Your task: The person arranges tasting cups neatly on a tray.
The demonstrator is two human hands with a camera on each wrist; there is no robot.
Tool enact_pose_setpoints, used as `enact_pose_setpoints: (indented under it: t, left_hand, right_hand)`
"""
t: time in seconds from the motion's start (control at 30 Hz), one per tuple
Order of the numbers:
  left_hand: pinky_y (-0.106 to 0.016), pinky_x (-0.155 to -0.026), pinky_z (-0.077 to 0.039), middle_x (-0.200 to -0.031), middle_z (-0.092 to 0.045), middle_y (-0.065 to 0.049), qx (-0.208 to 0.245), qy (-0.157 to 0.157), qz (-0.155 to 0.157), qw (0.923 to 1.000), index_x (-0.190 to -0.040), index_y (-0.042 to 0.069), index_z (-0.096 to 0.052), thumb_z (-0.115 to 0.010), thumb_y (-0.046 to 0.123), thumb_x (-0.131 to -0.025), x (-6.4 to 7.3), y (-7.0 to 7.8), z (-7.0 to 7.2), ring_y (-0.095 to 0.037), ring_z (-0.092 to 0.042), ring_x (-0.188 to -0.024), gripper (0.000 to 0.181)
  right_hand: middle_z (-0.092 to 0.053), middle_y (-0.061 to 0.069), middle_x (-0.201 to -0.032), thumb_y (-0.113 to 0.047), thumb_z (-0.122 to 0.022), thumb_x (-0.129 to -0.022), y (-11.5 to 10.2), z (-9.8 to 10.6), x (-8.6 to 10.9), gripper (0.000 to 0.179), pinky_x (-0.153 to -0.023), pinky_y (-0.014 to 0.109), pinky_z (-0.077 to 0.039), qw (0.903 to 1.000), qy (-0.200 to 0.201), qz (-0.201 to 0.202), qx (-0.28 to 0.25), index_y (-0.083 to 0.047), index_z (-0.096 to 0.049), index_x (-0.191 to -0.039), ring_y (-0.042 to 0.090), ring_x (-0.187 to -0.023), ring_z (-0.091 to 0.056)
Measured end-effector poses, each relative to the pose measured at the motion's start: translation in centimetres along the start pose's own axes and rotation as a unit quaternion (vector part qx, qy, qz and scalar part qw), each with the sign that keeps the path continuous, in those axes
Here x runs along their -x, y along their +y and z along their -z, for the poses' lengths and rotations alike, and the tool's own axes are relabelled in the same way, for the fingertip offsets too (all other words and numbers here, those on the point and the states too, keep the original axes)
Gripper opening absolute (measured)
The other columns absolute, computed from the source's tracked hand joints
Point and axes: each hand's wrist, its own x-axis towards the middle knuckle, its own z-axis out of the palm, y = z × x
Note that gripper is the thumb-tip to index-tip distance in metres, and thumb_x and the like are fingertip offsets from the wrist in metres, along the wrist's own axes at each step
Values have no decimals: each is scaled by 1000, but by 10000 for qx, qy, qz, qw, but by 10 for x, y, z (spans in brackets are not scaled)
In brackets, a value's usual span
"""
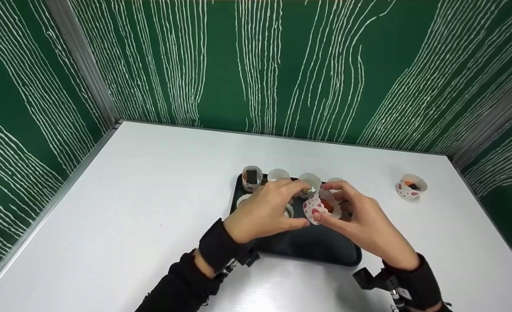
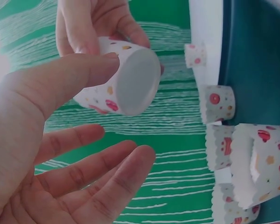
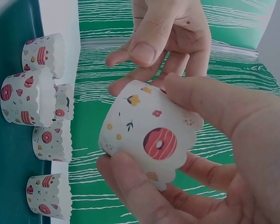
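Observation:
In the head view my right hand [image 1: 364,214] holds a white paper baking cup [image 1: 312,209] between thumb and fingers, over the tray. Pink doughnuts and small flowers decorate its side, and the cup [image 3: 149,126] lies tipped over. Something orange-red shows right at its scalloped rim in the head view. My left hand [image 1: 266,210] is beside it with fingers spread and relaxed. From the left wrist, the thumb of that hand [image 2: 70,88] overlaps the cup [image 2: 137,84], whose flat base faces it. My left hand hides part of the tray's cups.
A dark tray [image 1: 312,249] lies on the white table [image 1: 160,190] under both hands. Along its far edge stand several similar cups, one with a black-wrapped piece [image 1: 252,177]. Another filled cup [image 1: 409,187] stands alone at the right. Green patterned walls [image 1: 221,65] enclose the table.

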Motion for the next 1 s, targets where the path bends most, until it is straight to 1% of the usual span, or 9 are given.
enact_pose_setpoints:
  t: [0.1, 0.2, 0.37, 0.47, 0.67, 0.83, 0.9, 1.0]
  left_hand:
    - [-30, -93, -59, -122, -74, -7, 102, 38, -97, 9999, -144, 13, -62, -88, 31, -89, 0, -1, -3, -19, -70, -108, 63]
    - [-30, -92, -58, -121, -75, -9, 134, 68, -163, 9998, -141, 11, -63, -87, 31, -89, 1, -1, -5, -20, -70, -107, 60]
    - [-33, -95, -59, -127, -74, -11, 111, 53, -132, 9998, -142, 11, -63, -87, 32, -91, 1, 0, -6, -21, -70, -113, 60]
    - [-32, -96, -59, -128, -75, -11, 116, 38, -152, 9998, -142, 10, -64, -87, 31, -91, 1, 0, -6, -22, -71, -114, 60]
    - [-27, -95, -58, -125, -76, -7, 216, 72, -247, 9994, -139, 9, -65, -86, 29, -91, 0, -2, -9, -21, -72, -112, 56]
    - [-23, -93, -57, -126, -76, -5, 346, 79, -258, 9990, -138, 9, -66, -85, 24, -90, 0, -3, -11, -19, -72, -110, 53]
    - [-24, -92, -57, -125, -76, -4, 349, 42, -244, 9991, -138, 9, -66, -84, 22, -89, -1, -4, -11, -18, -72, -108, 53]
    - [-24, -91, -56, -123, -76, -3, 361, -4, -239, 9991, -138, 10, -66, -83, 20, -89, -1, -4, -10, -17, -71, -106, 53]
  right_hand:
    - [-76, 7, -124, -38, -84, -95, -1, -1, 0, 56, -83, 25, -59, 9999, -31, -3, 97, -21, -58, -142, 14, -100, -76]
    - [-75, 7, -123, -38, -84, -94, -2, -3, 0, 58, -83, 25, -59, 9999, -63, -10, 109, -19, -58, -142, 14, -99, -75]
    - [-75, 7, -124, -38, -84, -94, -2, -4, 0, 58, -85, 27, -60, 9999, -80, -6, 89, -18, -58, -142, 14, -102, -76]
    - [-75, 5, -124, -40, -83, -94, -2, -5, -1, 58, -86, 29, -60, 9998, -61, -3, 177, -17, -59, -142, 15, -102, -75]
    - [-75, 3, -125, -41, -83, -95, -3, -6, 1, 58, -86, 34, -61, 9997, -31, 17, 262, -18, -60, -143, 17, -102, -75]
    - [-74, 3, -129, -38, -83, -95, -2, -6, 1, 58, -88, 31, -61, 9995, -63, 106, 277, -18, -59, -144, 14, -105, -76]
    - [-74, 3, -130, -37, -83, -95, -2, -5, 1, 58, -88, 29, -61, 9996, -110, 119, 227, -18, -58, -145, 15, -105, -76]
    - [-74, 4, -131, -38, -83, -95, -3, -4, 1, 60, -90, 30, -61, 9996, -166, 142, 158, -18, -58, -145, 17, -109, -77]
